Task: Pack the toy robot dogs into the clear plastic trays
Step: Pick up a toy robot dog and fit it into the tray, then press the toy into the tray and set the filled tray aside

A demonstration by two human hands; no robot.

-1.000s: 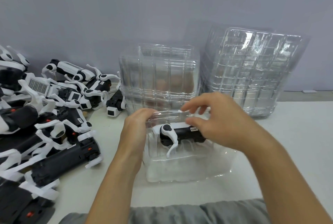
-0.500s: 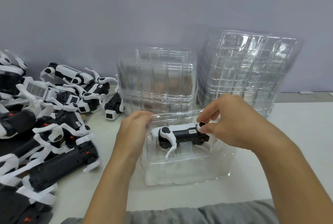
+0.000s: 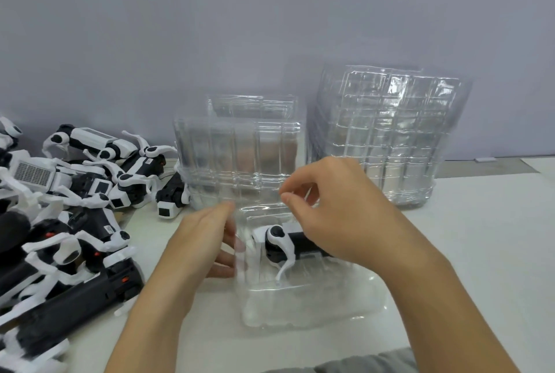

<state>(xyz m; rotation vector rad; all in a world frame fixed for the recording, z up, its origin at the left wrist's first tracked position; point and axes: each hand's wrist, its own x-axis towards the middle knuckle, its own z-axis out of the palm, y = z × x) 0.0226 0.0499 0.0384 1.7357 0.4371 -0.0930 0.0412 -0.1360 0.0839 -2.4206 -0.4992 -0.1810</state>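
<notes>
A black and white toy robot dog (image 3: 286,245) lies on its side in a clear plastic tray (image 3: 315,309) on the white table in front of me. My left hand (image 3: 201,240) grips the tray's left wall, and its fingertips show through the plastic. My right hand (image 3: 339,210) hovers just above the dog, fingers curled, with thumb and forefinger close together near the tray's far rim. Whether they pinch the plastic is unclear. The dog's rear half is hidden under that hand.
A heap of several toy robot dogs (image 3: 75,222) fills the table's left side. A stack of clear trays (image 3: 237,156) stands right behind the tray, and a taller stack (image 3: 390,138) stands at the back right against the grey wall. Bare white table (image 3: 480,237) lies to the right.
My right hand has let go of the dog's rear joint and risen up and left toward the tray's far rim. The left hand keeps its hold on the tray's left side.
</notes>
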